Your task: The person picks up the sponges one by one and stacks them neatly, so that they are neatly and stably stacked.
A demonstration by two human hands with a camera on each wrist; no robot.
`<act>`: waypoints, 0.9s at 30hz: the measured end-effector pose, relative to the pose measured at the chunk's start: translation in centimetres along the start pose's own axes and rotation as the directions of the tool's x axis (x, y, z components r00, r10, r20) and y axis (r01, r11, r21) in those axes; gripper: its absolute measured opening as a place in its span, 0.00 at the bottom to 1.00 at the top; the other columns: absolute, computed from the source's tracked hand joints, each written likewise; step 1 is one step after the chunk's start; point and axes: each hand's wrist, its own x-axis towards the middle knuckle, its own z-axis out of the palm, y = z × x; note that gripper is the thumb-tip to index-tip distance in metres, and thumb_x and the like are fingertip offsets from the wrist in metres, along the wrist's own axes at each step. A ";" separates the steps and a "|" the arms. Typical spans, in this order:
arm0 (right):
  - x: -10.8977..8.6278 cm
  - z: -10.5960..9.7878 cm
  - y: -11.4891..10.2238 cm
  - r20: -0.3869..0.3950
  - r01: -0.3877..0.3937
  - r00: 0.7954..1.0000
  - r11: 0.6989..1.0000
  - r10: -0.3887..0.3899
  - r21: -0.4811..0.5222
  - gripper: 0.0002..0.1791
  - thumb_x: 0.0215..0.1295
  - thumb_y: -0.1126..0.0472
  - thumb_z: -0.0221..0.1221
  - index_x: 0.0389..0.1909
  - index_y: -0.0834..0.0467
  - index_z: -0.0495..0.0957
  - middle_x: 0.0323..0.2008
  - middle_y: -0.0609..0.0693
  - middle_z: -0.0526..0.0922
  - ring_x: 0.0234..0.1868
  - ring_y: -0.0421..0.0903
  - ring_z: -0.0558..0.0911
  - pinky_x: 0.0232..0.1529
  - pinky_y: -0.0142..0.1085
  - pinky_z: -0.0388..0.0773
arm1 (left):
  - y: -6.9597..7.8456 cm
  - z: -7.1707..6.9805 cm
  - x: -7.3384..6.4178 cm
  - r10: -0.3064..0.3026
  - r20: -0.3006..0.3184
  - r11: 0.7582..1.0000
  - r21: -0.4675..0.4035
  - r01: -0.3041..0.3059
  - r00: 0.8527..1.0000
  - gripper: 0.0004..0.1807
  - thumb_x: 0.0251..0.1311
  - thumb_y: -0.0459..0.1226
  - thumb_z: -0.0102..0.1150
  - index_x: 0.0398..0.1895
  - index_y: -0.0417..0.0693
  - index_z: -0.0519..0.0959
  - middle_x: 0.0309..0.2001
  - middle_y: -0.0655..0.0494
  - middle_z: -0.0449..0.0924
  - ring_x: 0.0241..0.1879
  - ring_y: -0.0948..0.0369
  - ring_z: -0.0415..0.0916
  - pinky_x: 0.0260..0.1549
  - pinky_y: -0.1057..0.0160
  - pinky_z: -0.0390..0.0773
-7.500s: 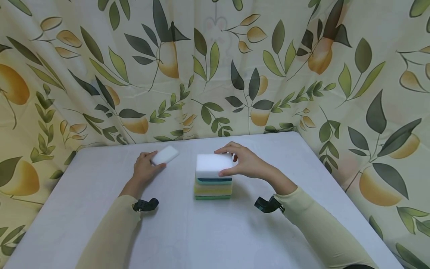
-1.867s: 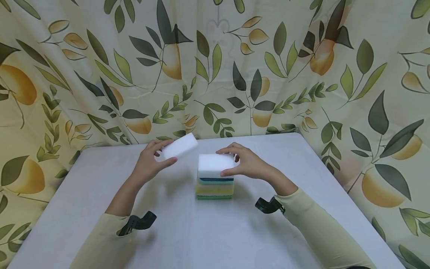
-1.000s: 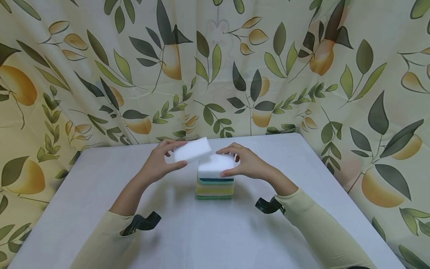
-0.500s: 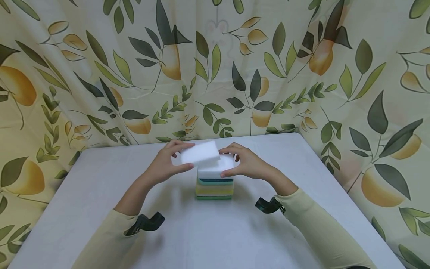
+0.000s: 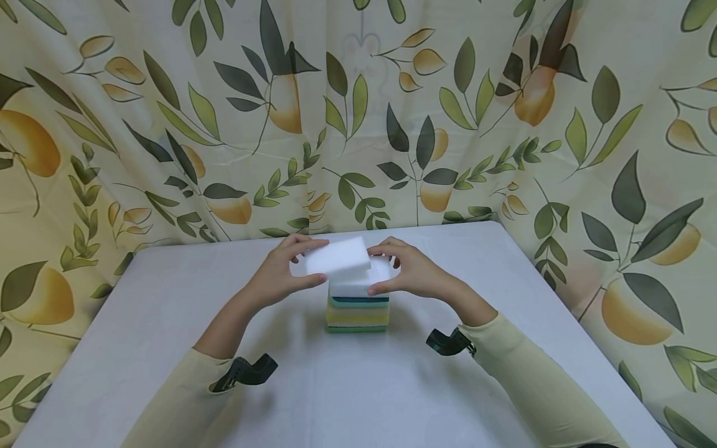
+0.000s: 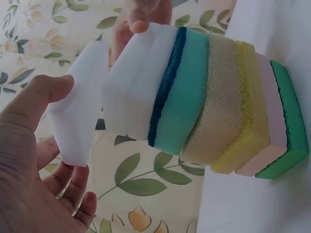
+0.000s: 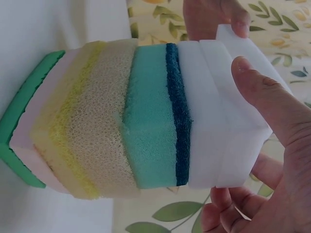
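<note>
My left hand (image 5: 282, 274) pinches a white sponge (image 5: 337, 257) between thumb and fingers, slightly tilted above the sponge stack (image 5: 357, 316). A narrow gap separates this sponge from the stack's top in the left wrist view. Two white sponges (image 7: 214, 116) form the upper layers there. Beneath them come a teal sponge (image 7: 148, 116) with a dark blue scouring layer, a beige and yellow sponge (image 7: 97, 121), and a pink and green sponge (image 7: 29, 121) at the bottom. My right hand (image 5: 413, 271) grips the upper white part of the stack from the right side.
A table (image 5: 358, 392) with a white cover carries the stack near its middle. Behind and around it hangs a curtain (image 5: 358, 174) patterned with leaves and fruit. Dark wrist cameras (image 5: 252, 369) are strapped at both sleeves.
My left hand has lifted the white sponge from the table's left part and brought it rightward over the stack, slowing lately. The right hand keeps its place at the stack.
</note>
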 end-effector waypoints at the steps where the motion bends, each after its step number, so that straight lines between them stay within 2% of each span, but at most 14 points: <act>1: 0.0 0.0 0.0 -0.001 -0.002 1.000 1.000 0.002 -0.002 0.41 0.46 0.49 0.77 0.63 0.55 0.75 0.53 0.50 0.75 0.48 0.50 0.72 0.51 0.51 0.74 | 0.0 0.0 0.0 0.001 0.000 1.000 0.002 -0.001 1.000 0.33 0.51 0.45 0.74 0.64 0.55 0.77 0.57 0.54 0.71 0.55 0.55 0.68 0.50 0.53 0.70; 5: -0.2 -0.1 0.0 -0.005 -0.009 1.000 1.000 0.009 -0.008 0.42 0.46 0.48 0.77 0.64 0.55 0.74 0.55 0.49 0.74 0.49 0.50 0.72 0.50 0.48 0.73 | 0.1 0.1 0.0 0.005 0.001 1.000 -0.003 -0.005 1.000 0.33 0.51 0.45 0.74 0.63 0.55 0.77 0.56 0.53 0.71 0.55 0.54 0.68 0.50 0.53 0.70; 27: -0.4 -0.4 0.3 0.002 -0.022 1.000 1.000 0.022 -0.009 0.44 0.46 0.47 0.76 0.66 0.55 0.73 0.56 0.50 0.74 0.50 0.50 0.73 0.52 0.48 0.76 | 0.0 0.3 0.3 0.028 0.007 1.000 -0.014 -0.028 1.000 0.33 0.51 0.45 0.75 0.63 0.56 0.77 0.55 0.55 0.71 0.54 0.56 0.68 0.50 0.54 0.69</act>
